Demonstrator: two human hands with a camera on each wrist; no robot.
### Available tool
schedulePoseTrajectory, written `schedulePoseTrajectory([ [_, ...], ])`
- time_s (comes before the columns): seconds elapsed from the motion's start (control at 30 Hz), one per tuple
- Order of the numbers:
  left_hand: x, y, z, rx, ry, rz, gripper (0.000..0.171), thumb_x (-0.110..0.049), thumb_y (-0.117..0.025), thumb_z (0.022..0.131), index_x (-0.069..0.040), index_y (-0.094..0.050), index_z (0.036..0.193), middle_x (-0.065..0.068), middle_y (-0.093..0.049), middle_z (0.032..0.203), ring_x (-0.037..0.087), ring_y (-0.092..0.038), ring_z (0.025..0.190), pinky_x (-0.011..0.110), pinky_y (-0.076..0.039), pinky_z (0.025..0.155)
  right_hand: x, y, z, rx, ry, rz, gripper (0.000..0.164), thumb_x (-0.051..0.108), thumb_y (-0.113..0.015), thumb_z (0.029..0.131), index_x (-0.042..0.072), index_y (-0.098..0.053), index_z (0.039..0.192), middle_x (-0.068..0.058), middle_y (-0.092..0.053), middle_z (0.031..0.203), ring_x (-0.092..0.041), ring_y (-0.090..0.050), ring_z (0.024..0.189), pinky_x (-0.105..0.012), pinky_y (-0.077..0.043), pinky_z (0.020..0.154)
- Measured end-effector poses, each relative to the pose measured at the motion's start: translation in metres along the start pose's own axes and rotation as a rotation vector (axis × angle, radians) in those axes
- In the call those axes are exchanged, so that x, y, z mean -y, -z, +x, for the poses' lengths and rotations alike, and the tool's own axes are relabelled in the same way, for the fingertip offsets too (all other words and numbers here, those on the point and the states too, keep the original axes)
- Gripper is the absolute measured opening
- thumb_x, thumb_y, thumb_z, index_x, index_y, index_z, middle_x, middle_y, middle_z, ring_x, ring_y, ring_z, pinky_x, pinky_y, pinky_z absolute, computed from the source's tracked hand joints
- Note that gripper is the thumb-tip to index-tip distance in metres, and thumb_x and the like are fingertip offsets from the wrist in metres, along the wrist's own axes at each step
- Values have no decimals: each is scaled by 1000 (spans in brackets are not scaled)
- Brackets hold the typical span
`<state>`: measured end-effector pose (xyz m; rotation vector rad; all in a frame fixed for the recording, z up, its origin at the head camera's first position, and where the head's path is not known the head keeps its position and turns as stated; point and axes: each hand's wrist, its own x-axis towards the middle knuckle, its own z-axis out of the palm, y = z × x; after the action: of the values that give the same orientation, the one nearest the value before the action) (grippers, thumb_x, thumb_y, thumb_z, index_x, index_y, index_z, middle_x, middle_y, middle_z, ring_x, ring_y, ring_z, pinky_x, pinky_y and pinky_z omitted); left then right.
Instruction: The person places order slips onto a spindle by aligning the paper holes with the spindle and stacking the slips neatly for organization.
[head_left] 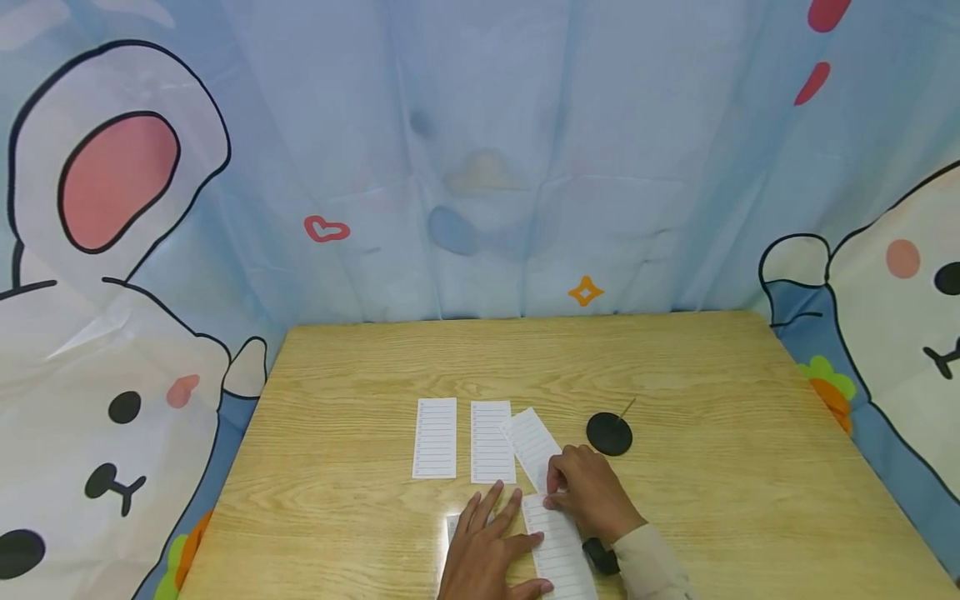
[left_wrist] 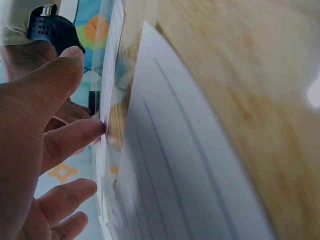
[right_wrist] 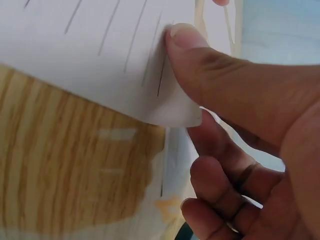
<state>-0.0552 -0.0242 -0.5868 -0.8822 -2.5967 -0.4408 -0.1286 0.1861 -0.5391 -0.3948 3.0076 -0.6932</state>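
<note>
White, narrow, lined paper sheet (head_left: 564,557) lies on the near pale-wood tabletop (head_left: 337,433), corner pinched by the right hand (head_left: 592,496); left hand (head_left: 483,550) spread wide, fingertips on its left edge. Beyond: tilted white lined sheet (head_left: 531,442), overlapping a straight one (head_left: 491,446). Flat black disc (head_left: 609,434) to the right. Step, judged: positioning the pinched sheet. Next move calls for a light pinch, left hand steadying.

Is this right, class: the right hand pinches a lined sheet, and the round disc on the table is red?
Only the colour is wrong: in the head view, the round disc on the table is black. The right hand does pinch a lined sheet.
</note>
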Motion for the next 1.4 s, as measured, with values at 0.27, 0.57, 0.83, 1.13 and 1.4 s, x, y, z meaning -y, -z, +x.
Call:
schedulePoseTrajectory([
  [0.27,-3,5,2,68,49,-50,55,-79,-69,84,-39,-81,120,8,-63,153,32,-50,150,56,-45,114,0,8,-4,77,33,101,37,9,-93,75,25,-59,73,14,-53,69,-4,-44,69,-23,-37,65],
  [0.57,-2,8,2,125,84,-78,61,-80,-68,84,-36,-79,126,10,-60,156,34,-47,153,57,-44,116,-7,18,-3,137,92,273,20,3,-83,86,21,-75,81,11,-70,79,0,-54,69,-22,-45,64],
  [0.83,-1,6,-2,94,94,-126,58,-80,-68,84,-37,-80,122,9,-62,154,33,-48,152,57,-46,113,-14,21,-4,127,83,353,19,5,-82,88,23,-81,87,11,-76,85,-1,-56,67,-22,-48,63],
  [1.13,-1,12,1,26,116,-240,45,-71,-71,88,-36,-81,115,-6,-75,135,26,-56,144,58,-45,111,-17,28,-4,100,30,474,16,6,-79,93,21,-82,90,1,-81,99,-3,-67,79,-22,-53,68],
  [1.4,-3,16,5,-34,174,-308,35,-57,-82,87,-33,-82,111,-18,-80,109,20,-65,131,58,-43,113,-17,28,-3,32,38,543,14,4,-79,93,18,-83,96,-6,-81,104,-5,-73,83,-23,-58,72],
])
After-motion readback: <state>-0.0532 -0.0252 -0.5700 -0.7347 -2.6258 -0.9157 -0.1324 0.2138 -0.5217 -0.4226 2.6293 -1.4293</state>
